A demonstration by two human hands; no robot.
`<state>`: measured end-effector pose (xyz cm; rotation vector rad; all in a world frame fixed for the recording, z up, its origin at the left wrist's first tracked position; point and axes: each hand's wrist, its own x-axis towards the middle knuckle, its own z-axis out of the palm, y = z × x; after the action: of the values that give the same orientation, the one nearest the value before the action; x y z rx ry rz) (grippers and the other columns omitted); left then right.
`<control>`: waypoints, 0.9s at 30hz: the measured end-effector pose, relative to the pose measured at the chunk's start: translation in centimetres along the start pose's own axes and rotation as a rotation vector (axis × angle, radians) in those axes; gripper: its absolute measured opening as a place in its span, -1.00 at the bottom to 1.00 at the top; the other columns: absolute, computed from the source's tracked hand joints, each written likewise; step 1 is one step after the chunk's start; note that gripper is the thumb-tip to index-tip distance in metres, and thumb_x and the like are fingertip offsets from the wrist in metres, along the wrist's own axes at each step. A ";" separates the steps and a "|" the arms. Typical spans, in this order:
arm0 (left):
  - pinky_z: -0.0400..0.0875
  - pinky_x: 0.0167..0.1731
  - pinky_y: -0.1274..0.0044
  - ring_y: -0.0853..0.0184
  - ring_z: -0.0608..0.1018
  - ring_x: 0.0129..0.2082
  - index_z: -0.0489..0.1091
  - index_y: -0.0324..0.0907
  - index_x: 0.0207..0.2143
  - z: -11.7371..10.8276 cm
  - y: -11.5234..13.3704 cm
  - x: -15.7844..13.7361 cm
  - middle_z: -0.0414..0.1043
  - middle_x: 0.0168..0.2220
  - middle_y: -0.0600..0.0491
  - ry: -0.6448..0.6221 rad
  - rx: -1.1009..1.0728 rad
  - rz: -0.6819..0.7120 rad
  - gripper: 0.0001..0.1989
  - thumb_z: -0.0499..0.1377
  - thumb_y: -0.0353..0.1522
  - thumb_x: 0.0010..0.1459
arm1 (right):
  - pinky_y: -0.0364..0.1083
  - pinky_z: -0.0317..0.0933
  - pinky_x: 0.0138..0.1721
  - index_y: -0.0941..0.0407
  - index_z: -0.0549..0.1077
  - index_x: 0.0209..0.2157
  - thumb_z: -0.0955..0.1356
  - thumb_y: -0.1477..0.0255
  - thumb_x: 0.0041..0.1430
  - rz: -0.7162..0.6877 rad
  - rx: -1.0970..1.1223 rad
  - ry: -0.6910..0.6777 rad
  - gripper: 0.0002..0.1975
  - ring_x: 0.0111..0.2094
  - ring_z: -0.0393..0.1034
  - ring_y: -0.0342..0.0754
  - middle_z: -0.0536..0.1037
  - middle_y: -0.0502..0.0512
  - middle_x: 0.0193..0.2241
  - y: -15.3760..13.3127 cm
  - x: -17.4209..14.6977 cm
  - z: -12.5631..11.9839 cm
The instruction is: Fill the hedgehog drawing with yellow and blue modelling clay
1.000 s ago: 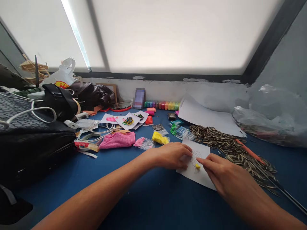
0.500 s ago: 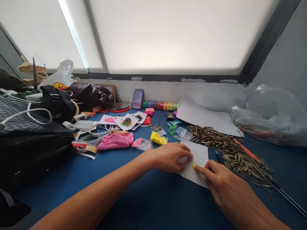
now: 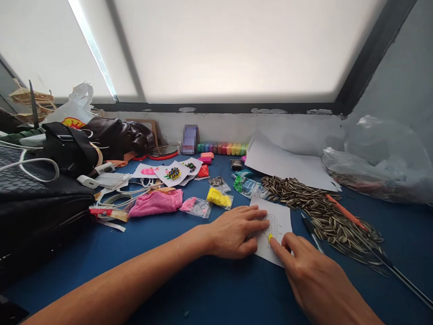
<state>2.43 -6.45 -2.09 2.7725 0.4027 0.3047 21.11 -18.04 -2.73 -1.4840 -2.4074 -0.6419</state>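
Note:
A small sheet of white paper (image 3: 282,221) with a pencil drawing of a rounded, cross-hatched shape lies on the blue table. My left hand (image 3: 237,230) rests flat at its left side, fingers stretched over the drawing and holding nothing. A little lump of yellow clay (image 3: 270,237) sits at the drawing's lower edge. My right hand (image 3: 311,266) presses that clay with an outstretched index finger, the other fingers bent. More yellow clay (image 3: 218,197) lies on a small plastic bag (image 3: 228,203) beyond my left hand. A pen (image 3: 311,232) is just past my right hand.
Striped sunflower seeds (image 3: 334,225) are heaped at the right with an orange tool (image 3: 347,213) on them. Farther back are finished clay pictures (image 3: 174,174), bagged clay, a pink cloth (image 3: 157,202) and a row of coloured clays (image 3: 223,149). A black bag (image 3: 43,212) stands left.
My left hand has flattened out, its fingers straighter on the paper. My right index finger stays on the yellow clay, which looks more spread. The view has shifted slightly.

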 end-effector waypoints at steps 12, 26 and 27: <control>-0.02 0.33 0.33 0.14 0.16 0.35 0.27 -0.27 0.21 0.2 -0.2 0.0 0.12 0.33 -0.15 0.030 0.010 0.024 -0.49 0.07 -0.42 0.19 | -0.09 0.28 -0.48 0.25 0.39 -0.15 0.17 0.75 -0.05 -0.053 -0.079 0.053 -0.59 -0.48 0.36 -0.04 0.42 0.11 -0.45 -1.2 -0.6 0.6; -0.06 0.34 0.37 0.16 0.18 0.34 0.27 -0.32 0.22 0.3 -0.2 0.0 0.14 0.32 -0.18 0.041 0.032 0.039 -0.47 0.07 -0.42 0.19 | -0.11 0.31 -0.52 0.17 0.33 -0.19 0.15 0.73 -0.04 -0.081 -0.016 0.075 -0.62 -0.53 0.42 -0.05 0.45 0.09 -0.47 -1.2 -0.8 0.2; -0.06 0.34 0.37 0.16 0.18 0.34 0.27 -0.32 0.22 0.3 -0.3 0.0 0.14 0.32 -0.18 0.042 0.033 0.039 -0.47 0.07 -0.42 0.19 | -0.12 0.30 -0.55 0.15 0.33 -0.20 0.15 0.73 -0.05 -0.080 -0.013 0.072 -0.62 -0.55 0.42 -0.05 0.45 0.08 -0.49 -1.2 -0.7 -0.1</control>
<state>2.45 -6.29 -2.45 2.8129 0.3669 0.3691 20.39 -19.05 -3.23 -1.3514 -2.4228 -0.7174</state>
